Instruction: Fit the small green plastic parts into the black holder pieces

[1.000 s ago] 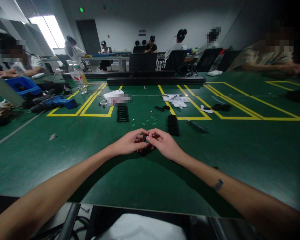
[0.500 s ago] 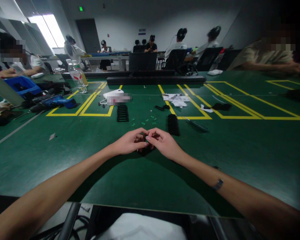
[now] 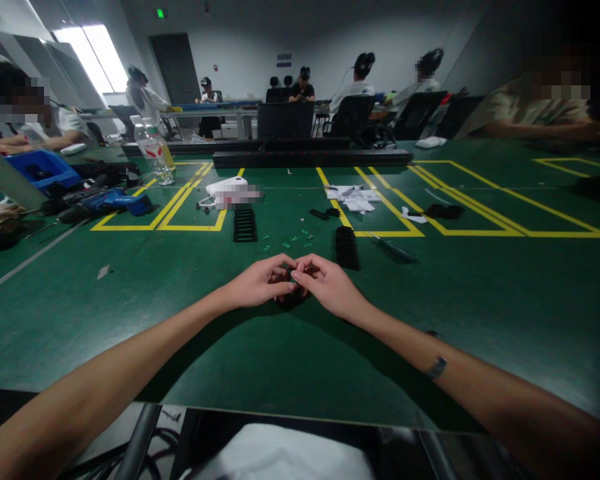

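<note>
My left hand (image 3: 261,283) and my right hand (image 3: 329,283) meet above the green tabletop, their fingertips pinched together around a small dark piece, mostly hidden by the fingers. Its kind cannot be made out. Just beyond the fingertips lie several small green chips (image 3: 293,239), perhaps tiny circuit boards. A black slotted frame (image 3: 245,225) rests behind my left hand. To the far right of the chips stands a black ridged block (image 3: 347,247), with two short black strips (image 3: 325,214) behind it.
A thin tool (image 3: 395,249) lies right of the ridged block. White papers (image 3: 357,198), a white device (image 3: 227,190), a plastic bottle (image 3: 155,152), a blue power tool (image 3: 123,201) and a blue bin (image 3: 45,170) are farther off. Other people sit around the room.
The view has shifted very slightly. Both hands keep the same pinch at the same spot, and the things on the table have not moved.
</note>
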Available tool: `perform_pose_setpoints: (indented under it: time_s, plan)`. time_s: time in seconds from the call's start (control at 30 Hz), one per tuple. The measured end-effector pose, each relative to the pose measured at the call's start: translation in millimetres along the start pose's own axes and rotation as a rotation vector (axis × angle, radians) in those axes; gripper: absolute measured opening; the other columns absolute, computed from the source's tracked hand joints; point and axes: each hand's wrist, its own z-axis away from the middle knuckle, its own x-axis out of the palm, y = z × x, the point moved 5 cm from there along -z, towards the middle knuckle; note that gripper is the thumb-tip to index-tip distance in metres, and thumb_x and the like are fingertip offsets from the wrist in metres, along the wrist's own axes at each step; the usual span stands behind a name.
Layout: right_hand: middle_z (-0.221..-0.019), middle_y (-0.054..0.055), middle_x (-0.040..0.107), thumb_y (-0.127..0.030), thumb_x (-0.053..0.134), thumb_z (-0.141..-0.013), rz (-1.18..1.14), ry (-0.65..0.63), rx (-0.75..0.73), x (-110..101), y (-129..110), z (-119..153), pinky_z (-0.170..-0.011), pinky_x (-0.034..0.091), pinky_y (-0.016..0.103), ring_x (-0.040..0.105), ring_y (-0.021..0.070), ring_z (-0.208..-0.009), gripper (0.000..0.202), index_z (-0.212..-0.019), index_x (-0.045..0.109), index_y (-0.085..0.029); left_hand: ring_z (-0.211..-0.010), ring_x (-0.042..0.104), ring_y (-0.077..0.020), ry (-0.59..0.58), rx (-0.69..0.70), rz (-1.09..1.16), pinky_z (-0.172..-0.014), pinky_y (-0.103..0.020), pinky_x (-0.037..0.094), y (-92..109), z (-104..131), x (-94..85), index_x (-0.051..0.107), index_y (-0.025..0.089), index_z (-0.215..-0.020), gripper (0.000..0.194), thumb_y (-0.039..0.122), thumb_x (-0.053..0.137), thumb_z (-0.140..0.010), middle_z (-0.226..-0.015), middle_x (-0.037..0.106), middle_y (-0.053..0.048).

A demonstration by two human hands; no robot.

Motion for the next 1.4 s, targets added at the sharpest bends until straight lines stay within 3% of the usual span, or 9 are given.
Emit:
perform_pose_setpoints:
  time_s: [1.4]
  plan:
    - [-0.076,-0.002,0.058,-0.033,0.068,-0.086,-0.1,-0.007,0.038,-2.3,3.1,-4.4,-0.057,0.047,0.026,0.058,0.012,-0.063,0.021,-0.088,0.053,-0.018,-0.067,0.061,-0.0114,0.022,-0.011,-0.002,-0.056,-0.021,0.049,-0.5,0.7,-0.2,0.048,0.018,-0.122,0.037,0.03,0.064,-0.091,-0.094,0.066,-0.006]
